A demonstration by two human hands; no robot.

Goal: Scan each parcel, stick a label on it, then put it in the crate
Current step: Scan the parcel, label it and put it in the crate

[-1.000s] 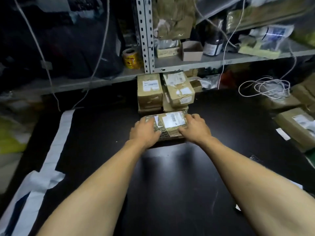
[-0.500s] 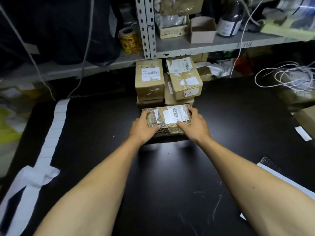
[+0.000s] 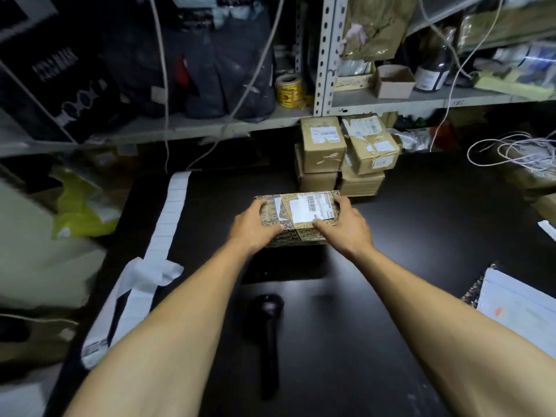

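A dark bottle (image 3: 432, 73) and small open carton (image 3: 393, 81) sit on the metal shelf (image 3: 421, 99); white cable (image 3: 511, 152) coils at right.

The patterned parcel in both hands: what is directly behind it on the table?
Behind the patterned parcel stand stacked brown parcels, labels on the upper ones, below the shelf. The left hand and right hand grip its ends. Whether more is behind the stack is hidden.

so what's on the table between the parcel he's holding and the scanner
In the head view, only bare black table shows between the patterned parcel and the black scanner; nothing lies in that stretch.
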